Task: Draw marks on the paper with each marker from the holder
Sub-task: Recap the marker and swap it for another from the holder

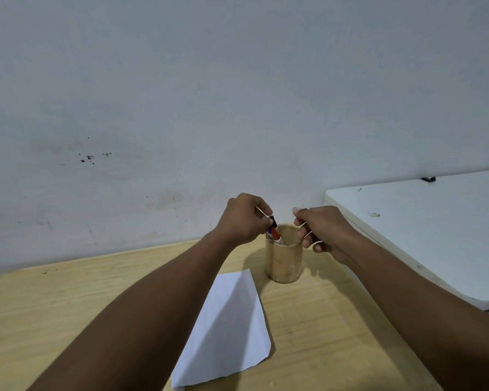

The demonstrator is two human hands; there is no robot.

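A wooden cylindrical holder (283, 263) stands on the wooden table (54, 306) near the wall. My left hand (243, 218) is closed around a bundle of markers (274, 234), red, purple and black, whose lower ends sit inside the holder's left rim. To the right of the rim my right hand (322, 230) hovers with curled, spread fingers and nothing in them; it touches the holder's upper right edge or is just beside it. A white sheet of paper (229, 328) lies flat in front of the holder, partly under my left forearm.
A white table or lid (424, 230) adjoins the wooden table on the right, slightly higher. A grey-white wall (237, 94) rises directly behind the holder. The wooden table's left corner lies at the far left.
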